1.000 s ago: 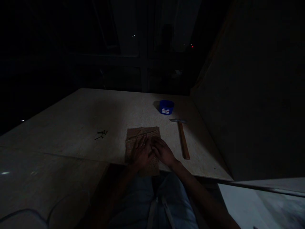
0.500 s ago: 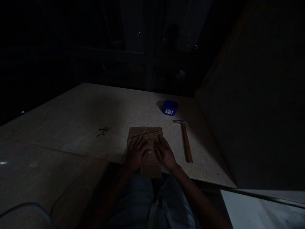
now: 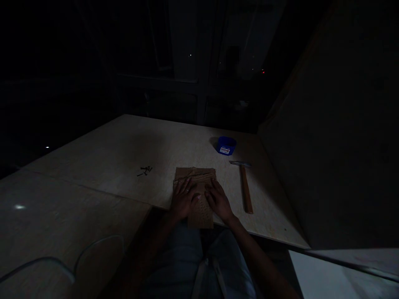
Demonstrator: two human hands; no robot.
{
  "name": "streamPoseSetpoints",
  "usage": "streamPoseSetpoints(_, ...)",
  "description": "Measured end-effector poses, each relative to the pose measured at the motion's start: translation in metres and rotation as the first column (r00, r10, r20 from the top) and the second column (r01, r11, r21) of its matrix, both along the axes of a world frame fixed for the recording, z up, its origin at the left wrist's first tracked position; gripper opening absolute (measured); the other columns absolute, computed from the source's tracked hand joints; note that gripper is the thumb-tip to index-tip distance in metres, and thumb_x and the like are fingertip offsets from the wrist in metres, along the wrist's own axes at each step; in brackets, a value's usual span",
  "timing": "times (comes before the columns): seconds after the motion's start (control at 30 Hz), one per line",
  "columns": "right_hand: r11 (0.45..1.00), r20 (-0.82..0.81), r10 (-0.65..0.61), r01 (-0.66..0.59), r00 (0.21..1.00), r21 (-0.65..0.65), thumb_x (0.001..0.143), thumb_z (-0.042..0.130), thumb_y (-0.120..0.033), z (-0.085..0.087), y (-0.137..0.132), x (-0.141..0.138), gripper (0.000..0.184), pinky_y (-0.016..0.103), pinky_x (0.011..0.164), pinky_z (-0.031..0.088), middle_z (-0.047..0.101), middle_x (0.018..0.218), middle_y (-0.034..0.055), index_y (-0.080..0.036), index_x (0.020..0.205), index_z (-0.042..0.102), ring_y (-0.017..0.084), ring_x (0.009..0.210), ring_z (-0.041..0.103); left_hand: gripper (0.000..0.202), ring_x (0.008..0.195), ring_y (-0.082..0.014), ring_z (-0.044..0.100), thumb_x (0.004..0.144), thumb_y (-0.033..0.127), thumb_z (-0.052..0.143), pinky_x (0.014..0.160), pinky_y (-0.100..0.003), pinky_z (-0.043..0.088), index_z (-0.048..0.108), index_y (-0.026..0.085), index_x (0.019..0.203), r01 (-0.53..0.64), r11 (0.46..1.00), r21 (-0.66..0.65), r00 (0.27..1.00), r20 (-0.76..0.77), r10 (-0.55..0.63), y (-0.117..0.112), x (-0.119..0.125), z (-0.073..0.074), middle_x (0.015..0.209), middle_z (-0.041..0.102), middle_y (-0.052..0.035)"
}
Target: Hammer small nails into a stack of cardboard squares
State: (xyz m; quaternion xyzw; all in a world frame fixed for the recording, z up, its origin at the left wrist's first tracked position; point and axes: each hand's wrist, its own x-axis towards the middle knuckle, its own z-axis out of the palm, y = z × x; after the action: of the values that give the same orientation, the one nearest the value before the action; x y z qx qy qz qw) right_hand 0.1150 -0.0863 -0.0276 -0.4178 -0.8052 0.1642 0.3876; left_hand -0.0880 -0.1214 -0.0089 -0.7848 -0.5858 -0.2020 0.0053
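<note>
A creased piece of brown cardboard lies at the table's front edge, its near end sticking out over my lap. My left hand rests on its left side, fingers stretched out and a ring showing on one of them. On the right side lies my right hand, also flat with the fingers extended. Wrinkled folds cross the cardboard just beyond my fingertips. To the right of my right hand is a hammer with a wooden handle, its metal head pointing away from me.
A blue plastic container with a white label stands behind the hammer. Several dark nails or screws lie in a small pile on the left of the pale table. A dark panel rises along the right. A cable curves at lower left.
The view has turned slightly, so the table and its things appear farther right. Both hands stay spread on the cardboard with little movement.
</note>
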Motion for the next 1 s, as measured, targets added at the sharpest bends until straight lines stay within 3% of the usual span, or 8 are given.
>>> streamPoseSetpoints(0.2, 0.999, -0.114, 0.029, -0.032, 0.993, -0.021, 0.097, 0.056, -0.04, -0.003, 0.001, 0.006, 0.035, 0.057, 0.116, 0.038, 0.043, 0.158, 0.0116, -0.024, 0.125, 0.07, 0.031, 0.146, 0.039, 0.054, 0.153, -0.0301, 0.022, 0.1, 0.05, 0.042, 0.123, -0.058, 0.017, 0.051, 0.019, 0.143, 0.011, 0.998, -0.062, 0.998, 0.056, -0.008, -0.003, -0.003, 0.016, 0.158, 0.042, -0.0135)
streamPoseSetpoints(0.37, 0.998, -0.136, 0.059, -0.056, 0.989, 0.032, 0.097, 0.059, -0.039, -0.005, 0.001, 0.006, 0.04, 0.057, 0.116, 0.037, 0.041, 0.159, 0.0144, -0.022, 0.133, 0.063, 0.03, 0.147, 0.037, 0.054, 0.154, -0.032, 0.015, 0.101, 0.049, 0.042, 0.122, -0.06, 0.018, 0.052, 0.017, 0.143, -0.075, 0.997, -0.031, 0.993, 0.092, 0.077, -0.018, -0.002, 0.04, 0.159, 0.039, -0.0152)
streamPoseSetpoints(0.5, 0.996, -0.098, 0.063, -0.056, 0.993, 0.07, 0.097, 0.058, -0.04, -0.008, 0.001, 0.006, 0.042, 0.063, 0.117, 0.029, 0.042, 0.158, 0.0157, -0.022, 0.135, 0.061, 0.031, 0.148, 0.034, 0.051, 0.155, -0.0317, 0.014, 0.099, 0.047, 0.047, 0.122, -0.059, 0.02, 0.052, 0.019, 0.143, -0.082, 0.996, 0.015, 0.99, 0.115, 0.08, -0.031, -0.002, 0.05, 0.159, 0.039, -0.0137)
streamPoseSetpoints(0.63, 0.998, -0.048, 0.036, -0.033, 0.998, 0.056, 0.098, 0.056, -0.045, -0.007, 0.0, 0.006, 0.043, 0.066, 0.117, 0.025, 0.041, 0.159, 0.015, -0.023, 0.134, 0.062, 0.033, 0.149, 0.033, 0.05, 0.154, -0.0324, 0.017, 0.097, 0.043, 0.052, 0.12, -0.06, 0.023, 0.052, 0.02, 0.141, -0.128, 0.992, 0.018, 0.983, 0.137, 0.124, -0.036, -0.013, 0.048, 0.158, 0.04, -0.0153)
streamPoseSetpoints(0.87, 0.997, -0.004, 0.06, -0.06, 0.998, 0.044, 0.098, 0.053, -0.047, -0.004, -0.004, 0.008, 0.044, 0.065, 0.117, 0.025, 0.038, 0.16, 0.015, -0.023, 0.134, 0.062, 0.033, 0.15, 0.03, 0.044, 0.15, -0.0364, 0.028, 0.096, 0.043, 0.053, 0.115, -0.06, 0.033, 0.061, 0.02, 0.132, -0.313, 0.947, -0.072, 0.94, 0.12, 0.32, -0.045, -0.048, 0.03, 0.148, 0.053, -0.0161)
streamPoseSetpoints(1.0, 0.998, 0.023, 0.053, -0.053, 0.998, 0.022, 0.098, 0.053, -0.048, -0.003, -0.005, 0.007, 0.047, 0.064, 0.118, 0.025, 0.038, 0.16, 0.0157, -0.021, 0.136, 0.06, 0.033, 0.15, 0.029, 0.043, 0.15, -0.0355, 0.029, 0.096, 0.043, 0.053, 0.116, -0.058, 0.034, 0.062, 0.019, 0.13, -0.314, 0.946, -0.077, 0.94, 0.118, 0.321, -0.058, -0.046, 0.024, 0.148, 0.053, -0.016)
